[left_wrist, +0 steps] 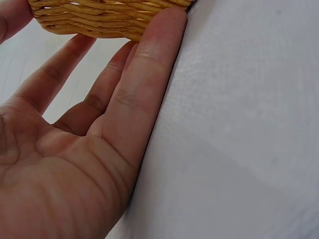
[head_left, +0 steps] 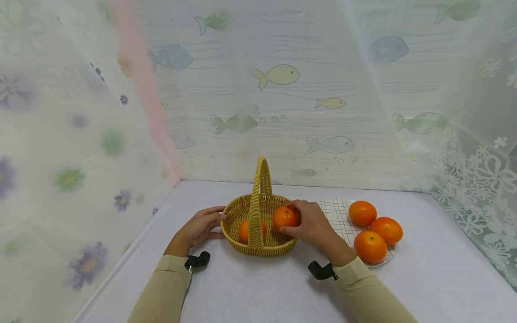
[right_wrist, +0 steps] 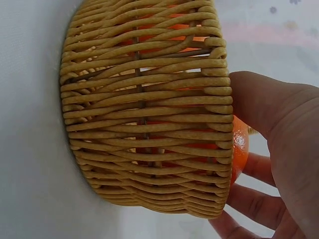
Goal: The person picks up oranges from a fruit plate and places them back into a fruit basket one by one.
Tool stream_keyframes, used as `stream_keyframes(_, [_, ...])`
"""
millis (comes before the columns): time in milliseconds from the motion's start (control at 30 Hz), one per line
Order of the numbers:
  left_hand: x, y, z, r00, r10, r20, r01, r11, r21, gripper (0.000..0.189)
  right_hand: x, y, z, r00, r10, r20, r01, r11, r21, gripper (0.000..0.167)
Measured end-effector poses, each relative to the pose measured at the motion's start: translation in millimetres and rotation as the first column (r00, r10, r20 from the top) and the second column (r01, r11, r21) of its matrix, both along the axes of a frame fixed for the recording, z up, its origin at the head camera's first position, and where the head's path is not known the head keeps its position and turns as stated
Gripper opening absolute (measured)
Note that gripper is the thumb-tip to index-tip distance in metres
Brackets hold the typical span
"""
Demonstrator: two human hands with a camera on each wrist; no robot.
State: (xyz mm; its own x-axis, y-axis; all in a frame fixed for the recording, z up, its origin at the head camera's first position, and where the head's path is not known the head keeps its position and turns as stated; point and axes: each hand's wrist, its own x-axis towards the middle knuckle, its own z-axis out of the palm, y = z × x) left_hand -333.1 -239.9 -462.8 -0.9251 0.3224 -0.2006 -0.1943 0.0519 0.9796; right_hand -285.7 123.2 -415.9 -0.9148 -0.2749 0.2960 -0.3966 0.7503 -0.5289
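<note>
A yellow woven basket (head_left: 278, 249) with a tall arched handle (head_left: 254, 211) stands on the table. My right hand (head_left: 314, 226) grips an orange (head_left: 283, 218) between thumb and fingers at the basket's right side, just inside the rim. In the right wrist view, part of that orange (right_wrist: 240, 149) shows above the rim, the rest behind the weave. Another orange (head_left: 244, 231) lies inside on the left, partly hidden by the handle. My left hand (head_left: 202, 226) touches the basket's left side, its fingers (left_wrist: 149, 74) extended against the lower wall in the left wrist view.
To the right is a white plate (head_left: 339, 217) with a grid pattern, bearing three oranges (head_left: 370, 246) grouped at its right side. A white cloth covers the table (head_left: 250, 291). Sheer curtains printed with fish (head_left: 282, 75) and flowers hang behind and at the sides.
</note>
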Motion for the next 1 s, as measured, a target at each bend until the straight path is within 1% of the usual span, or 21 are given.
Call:
stream_keyframes(233, [-0.6, -0.7, -0.2, 1.0, -0.009, -0.001, 0.009, 1.0, 0.005, 0.055, 1.2, -1.1, 0.0, 1.0, -0.002, -0.009, 0.002, 1.0, 0.007, 0.061])
stream_keyframes(533, [-1.9, -1.6, -2.3, 1.0, -0.006, 0.002, 0.006, 1.0, 0.002, 0.055, 1.8, -2.6, -1.9, 0.999, -0.036, 0.027, 0.036, 0.999, 0.023, 0.059])
stream_keyframes(700, [-1.9, -1.6, -2.6, 1.0, -0.005, 0.002, 0.005, 1.0, 0.0, 0.055, 0.4, -2.9, -4.6, 0.998, -0.047, 0.028, 0.047, 0.999, 0.022, 0.056])
stream_keyframes(833, [-1.8, -1.3, -2.5, 1.0, -0.002, 0.003, 0.002, 1.0, -0.002, 0.055, 0.3, -2.6, -4.8, 0.999, -0.043, 0.025, 0.042, 0.999, 0.02, 0.054])
stream_keyframes(1000, [-2.3, -1.3, -3.2, 1.0, 0.009, 0.006, -0.009, 1.0, 0.0, 0.055, 2.3, -1.9, -2.0, 0.999, -0.037, 0.024, 0.036, 0.998, 0.048, 0.054])
